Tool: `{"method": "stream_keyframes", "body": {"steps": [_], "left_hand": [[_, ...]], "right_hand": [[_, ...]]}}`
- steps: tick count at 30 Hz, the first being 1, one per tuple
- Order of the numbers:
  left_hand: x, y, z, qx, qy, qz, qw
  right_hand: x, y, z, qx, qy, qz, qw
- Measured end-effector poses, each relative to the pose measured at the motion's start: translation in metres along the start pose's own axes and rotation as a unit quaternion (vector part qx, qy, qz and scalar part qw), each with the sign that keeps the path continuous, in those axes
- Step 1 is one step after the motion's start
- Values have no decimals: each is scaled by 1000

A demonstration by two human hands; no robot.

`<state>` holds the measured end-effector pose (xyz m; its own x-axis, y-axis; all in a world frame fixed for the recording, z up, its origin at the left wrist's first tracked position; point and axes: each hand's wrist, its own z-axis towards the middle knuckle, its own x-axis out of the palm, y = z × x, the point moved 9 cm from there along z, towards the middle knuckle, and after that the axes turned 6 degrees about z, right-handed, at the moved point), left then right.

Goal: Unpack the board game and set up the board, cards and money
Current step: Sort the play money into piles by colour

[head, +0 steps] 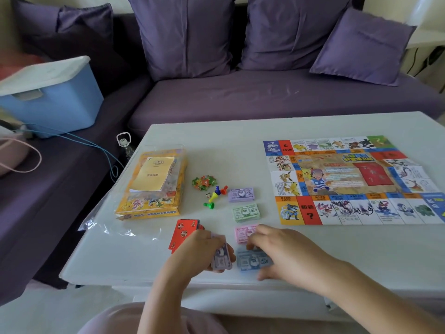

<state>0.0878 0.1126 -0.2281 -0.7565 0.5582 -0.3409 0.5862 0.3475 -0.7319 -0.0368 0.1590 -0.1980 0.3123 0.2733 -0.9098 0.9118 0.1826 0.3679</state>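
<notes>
White table (216, 145) holds the board (349, 179) far right. Nearest me lies the blue pile (258, 261), under my right hand (289, 251), fingers curled over it, grip unclear. Just left, my left hand (199, 249) clamps the unsorted notes (221, 259), lengthwise away from me.

A purple sofa (265, 97) fills the upper part of the frame, with three big purple cushions (185, 34) leaning on its back. At the upper left, a blue box (55, 104) with a white lid (43, 73) stands on the seat. A thin blue cable (96, 145) runs from under it toward the white table (192, 131). A pink bag (12, 153) is at the left edge.
</notes>
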Motion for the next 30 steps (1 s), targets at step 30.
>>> {"method": "stream_keyframes", "body": {"steps": [30], "left_hand": [[5,-35,-6,176,-15,-188,966]], "right_hand": [[-27,-16,-11,52,-225,421,877]]}}
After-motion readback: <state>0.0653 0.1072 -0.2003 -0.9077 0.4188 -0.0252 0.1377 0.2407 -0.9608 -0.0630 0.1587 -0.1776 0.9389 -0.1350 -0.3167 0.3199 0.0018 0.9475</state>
